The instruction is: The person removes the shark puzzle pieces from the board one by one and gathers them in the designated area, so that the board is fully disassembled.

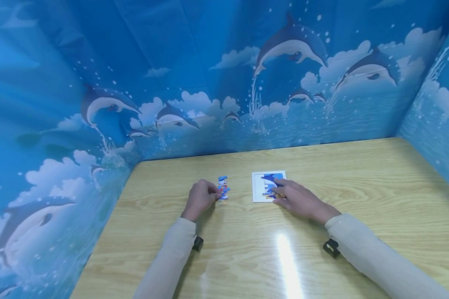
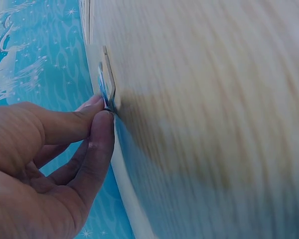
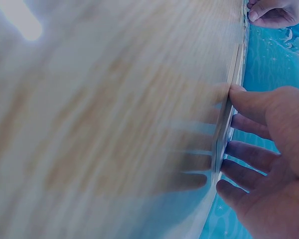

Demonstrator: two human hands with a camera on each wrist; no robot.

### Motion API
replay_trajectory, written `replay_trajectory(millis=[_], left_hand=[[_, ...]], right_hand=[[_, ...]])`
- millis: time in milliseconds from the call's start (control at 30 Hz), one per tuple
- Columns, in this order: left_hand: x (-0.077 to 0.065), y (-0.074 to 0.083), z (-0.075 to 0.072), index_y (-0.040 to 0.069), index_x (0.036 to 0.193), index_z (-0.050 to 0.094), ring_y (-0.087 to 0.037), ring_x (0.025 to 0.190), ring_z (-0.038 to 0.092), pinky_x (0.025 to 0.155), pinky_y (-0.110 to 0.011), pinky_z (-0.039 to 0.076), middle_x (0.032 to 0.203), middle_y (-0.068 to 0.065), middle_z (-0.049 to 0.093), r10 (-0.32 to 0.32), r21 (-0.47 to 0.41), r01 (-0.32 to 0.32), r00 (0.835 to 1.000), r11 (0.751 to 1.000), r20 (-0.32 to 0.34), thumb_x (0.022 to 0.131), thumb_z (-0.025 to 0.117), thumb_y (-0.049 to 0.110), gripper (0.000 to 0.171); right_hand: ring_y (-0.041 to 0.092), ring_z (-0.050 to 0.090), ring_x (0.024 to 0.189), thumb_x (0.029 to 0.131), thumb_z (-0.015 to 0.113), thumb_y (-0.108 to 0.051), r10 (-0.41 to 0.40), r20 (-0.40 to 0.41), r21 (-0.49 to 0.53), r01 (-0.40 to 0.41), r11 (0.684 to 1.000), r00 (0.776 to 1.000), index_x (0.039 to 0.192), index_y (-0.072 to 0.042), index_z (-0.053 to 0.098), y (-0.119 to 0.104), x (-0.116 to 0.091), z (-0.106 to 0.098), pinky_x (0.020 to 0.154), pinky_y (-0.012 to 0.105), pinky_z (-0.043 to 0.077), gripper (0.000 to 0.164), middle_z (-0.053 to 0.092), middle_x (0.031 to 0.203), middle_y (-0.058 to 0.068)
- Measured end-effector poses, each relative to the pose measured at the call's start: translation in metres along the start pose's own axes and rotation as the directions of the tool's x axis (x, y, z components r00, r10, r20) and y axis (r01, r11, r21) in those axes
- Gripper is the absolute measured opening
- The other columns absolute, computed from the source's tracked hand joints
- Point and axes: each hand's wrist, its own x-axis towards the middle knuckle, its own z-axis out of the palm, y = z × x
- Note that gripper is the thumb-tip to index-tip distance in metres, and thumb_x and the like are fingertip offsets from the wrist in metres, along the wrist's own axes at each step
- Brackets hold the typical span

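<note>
A jigsaw puzzle in a white square frame (image 1: pixel 254 187) lies flat on the table, its right part filled with pieces showing a blue and white picture. Over its right side rests my right hand (image 1: pixel 301 199), fingers spread and touching the pieces; in the right wrist view the thumb and fingertips meet the frame's edge (image 3: pixel 234 64). Left of the frame is a narrow strip of joined puzzle pieces (image 1: pixel 223 182). My left hand (image 1: pixel 200 199) pinches the strip's near left part between thumb and index finger. The left wrist view shows the strip (image 2: pixel 108 74) edge-on, so its picture is hidden.
The light wooden table (image 1: pixel 153 257) ends at a blue dolphin-print curtain (image 1: pixel 209 124) along the back and both sides. Dark wrist devices hang under both sleeves. A bright light reflection (image 1: pixel 288 261) lies on the tabletop near the front.
</note>
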Motion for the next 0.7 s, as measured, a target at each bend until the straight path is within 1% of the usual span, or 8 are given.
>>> replay_trajectory(millis=[100, 267, 367, 533, 633, 700], left_hand=[[0.001, 0.0, 0.001, 0.008, 0.086, 0.079, -0.017, 0.078, 0.065, 0.076, -0.037, 0.054, 0.082, -0.002, 0.074, 0.011, 0.005, -0.011, 1.0, 1.0, -0.007, 0.087, 0.081, 0.012, 0.005], [0.003, 0.004, 0.001, 0.008, 0.088, 0.08, -0.018, 0.083, 0.068, 0.078, -0.037, 0.056, 0.088, -0.002, 0.076, 0.058, -0.011, -0.058, 0.998, 0.998, -0.01, 0.087, 0.081, 0.01, 0.003], [0.006, 0.012, 0.003, 0.009, 0.091, 0.08, -0.017, 0.085, 0.069, 0.079, -0.036, 0.057, 0.089, -0.002, 0.076, 0.063, -0.024, -0.063, 0.998, 0.998, 0.005, 0.088, 0.08, 0.011, 0.004], [0.009, 0.027, 0.008, 0.007, 0.093, 0.079, -0.017, 0.083, 0.069, 0.079, -0.035, 0.057, 0.087, -0.003, 0.075, 0.076, -0.048, -0.074, 0.996, 0.996, 0.045, 0.089, 0.078, 0.01, 0.005], [0.011, 0.036, 0.014, 0.008, 0.094, 0.079, -0.019, 0.086, 0.07, 0.08, -0.035, 0.057, 0.09, -0.004, 0.075, 0.095, -0.052, -0.092, 0.994, 0.994, 0.051, 0.089, 0.078, 0.008, 0.005], [0.013, 0.041, 0.018, 0.008, 0.094, 0.079, -0.02, 0.089, 0.07, 0.082, -0.036, 0.057, 0.092, -0.005, 0.076, 0.114, -0.039, -0.112, 0.992, 0.993, 0.047, 0.089, 0.078, 0.008, 0.005]], right_hand=[[0.048, 0.041, 0.138, 0.098, 0.068, -0.02, 0.006, 0.007, -0.002, -0.006, 1.0, 1.0, 0.133, 0.005, 0.061, 0.0, -0.001, 0.0, 0.111, 0.061, 0.034, 0.044, 0.041, 0.152, 0.03], [0.048, 0.04, 0.139, 0.098, 0.068, -0.02, 0.017, 0.014, -0.004, -0.017, 1.0, 1.0, 0.134, 0.004, 0.06, 0.001, -0.001, -0.001, 0.112, 0.061, 0.033, 0.044, 0.04, 0.152, 0.03], [0.048, 0.04, 0.139, 0.098, 0.068, -0.02, 0.018, 0.015, -0.005, -0.018, 1.0, 1.0, 0.134, 0.004, 0.06, 0.001, -0.001, 0.0, 0.112, 0.061, 0.033, 0.044, 0.04, 0.152, 0.029], [0.048, 0.04, 0.138, 0.098, 0.068, -0.02, 0.011, 0.012, -0.014, -0.011, 1.0, 1.0, 0.134, 0.005, 0.059, 0.0, -0.001, 0.0, 0.111, 0.061, 0.033, 0.045, 0.04, 0.152, 0.03], [0.048, 0.04, 0.139, 0.098, 0.068, -0.02, 0.011, 0.019, -0.02, -0.011, 1.0, 1.0, 0.135, 0.006, 0.058, -0.001, -0.001, 0.0, 0.112, 0.061, 0.033, 0.046, 0.04, 0.152, 0.03], [0.048, 0.04, 0.139, 0.098, 0.068, -0.02, 0.012, 0.025, -0.025, -0.011, 1.0, 1.0, 0.135, 0.006, 0.058, -0.002, -0.001, 0.0, 0.112, 0.06, 0.033, 0.046, 0.04, 0.152, 0.03]])
